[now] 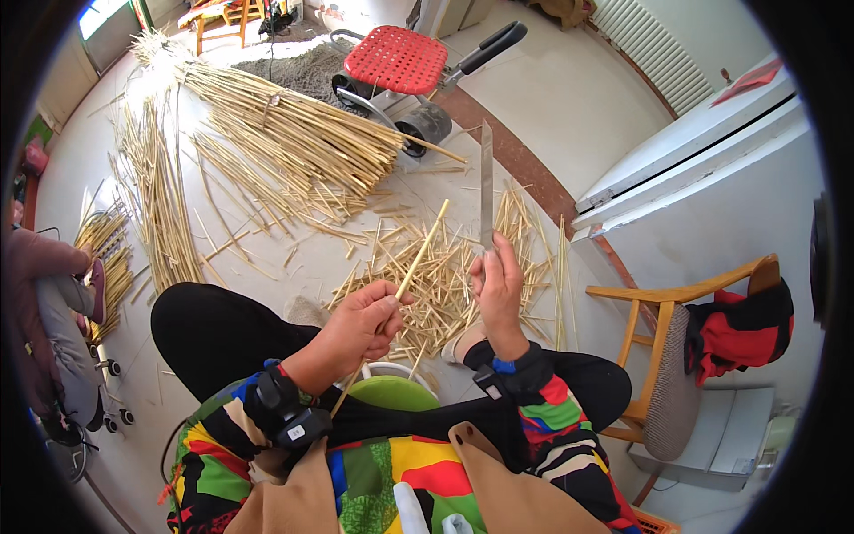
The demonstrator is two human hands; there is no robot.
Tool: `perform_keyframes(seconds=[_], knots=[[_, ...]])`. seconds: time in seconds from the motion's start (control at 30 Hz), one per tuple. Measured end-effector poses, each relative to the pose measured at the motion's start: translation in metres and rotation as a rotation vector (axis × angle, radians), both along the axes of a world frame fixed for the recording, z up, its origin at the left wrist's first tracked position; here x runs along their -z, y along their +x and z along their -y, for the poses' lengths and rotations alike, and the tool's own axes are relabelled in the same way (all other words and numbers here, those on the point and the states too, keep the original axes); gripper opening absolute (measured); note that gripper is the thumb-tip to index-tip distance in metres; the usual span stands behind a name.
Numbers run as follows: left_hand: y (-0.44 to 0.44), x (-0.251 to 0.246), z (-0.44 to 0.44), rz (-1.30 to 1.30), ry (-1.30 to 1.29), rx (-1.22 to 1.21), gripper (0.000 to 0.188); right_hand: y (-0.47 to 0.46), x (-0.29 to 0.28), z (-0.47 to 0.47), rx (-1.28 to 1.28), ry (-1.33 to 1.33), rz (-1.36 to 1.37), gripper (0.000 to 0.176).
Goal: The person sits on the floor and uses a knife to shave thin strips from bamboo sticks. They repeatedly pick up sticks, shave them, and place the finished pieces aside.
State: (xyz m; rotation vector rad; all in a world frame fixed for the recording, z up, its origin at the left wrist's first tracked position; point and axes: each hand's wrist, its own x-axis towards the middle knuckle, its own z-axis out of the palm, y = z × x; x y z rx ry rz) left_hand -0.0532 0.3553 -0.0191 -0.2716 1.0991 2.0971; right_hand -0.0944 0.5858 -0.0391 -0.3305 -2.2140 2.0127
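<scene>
My left hand [357,327] grips a pale dry reed stalk [423,253], its tip slanting up and away to the right. The lower end of the stalk runs back below my wrist towards my lap. In my right hand [499,287] a long straight metal blade [487,180] stands nearly upright, apart from the stalk. Its handle end is hidden in my fingers. Under both hands, a heap of short cut stalk pieces [427,287] covers the floor between my feet. A green seat [393,394] with a white rim shows between my legs.
A large bundle of long stalks [300,127] lies ahead on the left, beside looser stalks [157,200]. Behind it stands a red-seated wheeled stool [397,60]. A wooden chair [667,347] holding clothing is on the right. Another person [57,320] sits at the far left.
</scene>
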Motion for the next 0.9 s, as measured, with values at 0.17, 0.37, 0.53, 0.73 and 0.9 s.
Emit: perform_keyframes(seconds=[0.17,0.37,0.53,0.73,0.9], knots=[[-0.004,0.010,0.004,0.038,-0.012,-0.040,0.026,0.026,-0.002,-0.024,-0.464,1.051,-0.598,0.039],[-0.007,0.016,0.004,-0.034,-0.153,0.063,0.025,0.006,0.000,-0.039,-0.307,1.093,-0.393,0.046],[-0.008,0.017,0.002,-0.064,-0.250,0.069,0.023,-0.004,0.009,-0.051,-0.588,1.239,-0.567,0.049],[-0.010,0.019,0.001,-0.102,-0.340,0.091,0.020,0.001,0.014,-0.054,-0.636,1.230,-0.611,0.051],[-0.008,0.024,-0.001,-0.102,-0.371,0.099,0.015,0.003,0.019,-0.055,-0.388,1.228,-0.400,0.052]])
